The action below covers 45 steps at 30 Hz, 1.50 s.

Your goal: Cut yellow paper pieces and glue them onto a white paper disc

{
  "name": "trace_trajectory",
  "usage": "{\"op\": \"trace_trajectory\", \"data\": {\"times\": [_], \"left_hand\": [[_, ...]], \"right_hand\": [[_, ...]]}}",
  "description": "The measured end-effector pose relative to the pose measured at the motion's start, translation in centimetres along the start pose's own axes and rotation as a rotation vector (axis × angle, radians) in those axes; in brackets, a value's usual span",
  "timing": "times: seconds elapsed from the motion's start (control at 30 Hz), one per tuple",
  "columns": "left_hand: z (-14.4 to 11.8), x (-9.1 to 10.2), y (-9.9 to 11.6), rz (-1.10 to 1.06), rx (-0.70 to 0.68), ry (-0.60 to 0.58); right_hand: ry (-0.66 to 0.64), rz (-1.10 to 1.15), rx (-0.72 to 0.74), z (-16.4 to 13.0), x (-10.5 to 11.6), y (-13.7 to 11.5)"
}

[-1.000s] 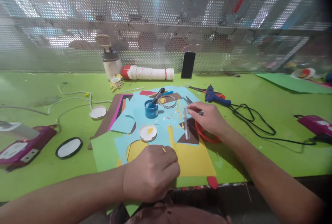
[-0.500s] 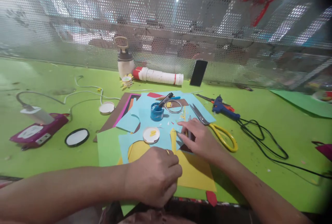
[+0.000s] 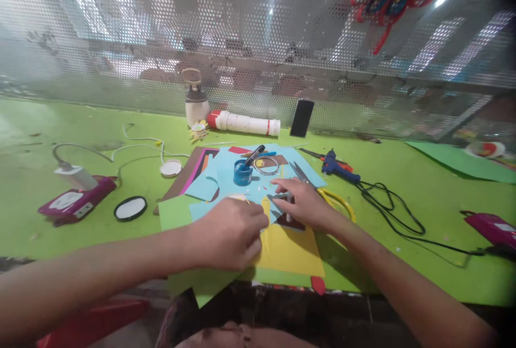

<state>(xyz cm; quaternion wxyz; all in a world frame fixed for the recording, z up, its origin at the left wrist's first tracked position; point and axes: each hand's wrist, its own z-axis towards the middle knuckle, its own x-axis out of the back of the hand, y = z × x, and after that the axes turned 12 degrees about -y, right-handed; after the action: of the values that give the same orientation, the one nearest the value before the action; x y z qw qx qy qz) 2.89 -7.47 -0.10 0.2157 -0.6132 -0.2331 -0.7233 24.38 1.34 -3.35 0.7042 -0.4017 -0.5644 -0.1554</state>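
Observation:
My left hand (image 3: 231,232) is curled closed above the yellow paper (image 3: 298,251). Whatever its fingers may hold is hidden underneath. It covers most of a small white round lid (image 3: 238,197). Beside its fingertips lies a yellow paper cutout (image 3: 265,211), long and narrow with a rounded head and small dark marks. My right hand (image 3: 297,200) rests with thumb and fingers apart, just right of the cutout's head. Under that palm shows a clear tube-like item (image 3: 289,208), partly hidden. Scissors (image 3: 336,201) with yellow handles lie beyond the right wrist.
A blue tape roll (image 3: 243,174) with a pen standing in it sits on light blue paper (image 3: 223,162). To the right lies a blue glue gun (image 3: 338,168) with a trailing black cord. Left are a purple power strip (image 3: 76,200) and a black-rimmed disc (image 3: 130,208). A phone (image 3: 302,118) stands behind.
My left hand has moved forward, away from my body, and now hides most of the white lid. My right hand stays near the cutout. The whole view has shifted slightly.

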Motion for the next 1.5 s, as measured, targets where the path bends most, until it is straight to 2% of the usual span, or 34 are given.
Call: {"op": "trace_trajectory", "data": {"times": [0.1,0.2,0.23,0.33,0.43,0.6,0.7,0.87,1.0,1.07,1.13,1.27,1.4,1.5], "left_hand": [[-1.6,1.8,-2.5,-0.073,0.144,0.042],[-4.2,3.2,-5.4,-0.197,0.416,0.114],[-5.2,3.6,-6.2,-0.232,0.505,0.093],[-8.4,3.9,-8.0,-0.287,0.71,0.091],[-10.9,3.3,-8.2,-0.352,0.802,0.092],[-12.4,1.7,-7.0,-0.415,0.819,0.08],[-12.6,1.4,-6.7,-0.436,0.833,0.09],[-14.0,2.6,-6.6,-0.413,0.963,0.375],[-14.7,3.1,-5.4,-0.368,1.057,0.614],[-14.1,2.6,-4.3,-0.383,1.067,0.666],[-12.9,2.0,-3.3,-0.417,1.016,0.631],[-10.5,1.2,-2.2,-0.434,0.802,0.448],[-9.0,2.0,-3.7,-0.428,0.807,0.553],[-8.2,3.1,-5.4,-0.46,0.834,0.562]], "right_hand": [[-0.055,-0.013,-0.009,0.0,0.6,0.2],[-0.113,-0.031,0.025,-0.1,1.0,-0.1],[-0.126,-0.04,0.037,0.0,1.1,-0.2],[-0.141,-0.072,0.066,0.2,1.1,-0.7],[-0.138,-0.088,0.079,0.4,0.7,-0.9],[-0.128,-0.067,0.1,0.4,0.1,-0.6],[-0.051,-0.033,0.085,0.4,0.5,-0.3],[0.205,0.068,0.004,0.1,2.0,1.8],[0.346,0.147,-0.051,-0.5,3.1,3.9],[0.382,0.172,-0.089,-1.0,3.8,4.3],[0.402,0.183,-0.122,-1.5,4.5,4.1],[0.373,0.174,-0.133,-2.9,5.8,3.3],[0.242,0.1,-0.136,-5.4,6.8,3.5],[0.105,0.002,-0.12,-7.6,6.8,3.5]]}}
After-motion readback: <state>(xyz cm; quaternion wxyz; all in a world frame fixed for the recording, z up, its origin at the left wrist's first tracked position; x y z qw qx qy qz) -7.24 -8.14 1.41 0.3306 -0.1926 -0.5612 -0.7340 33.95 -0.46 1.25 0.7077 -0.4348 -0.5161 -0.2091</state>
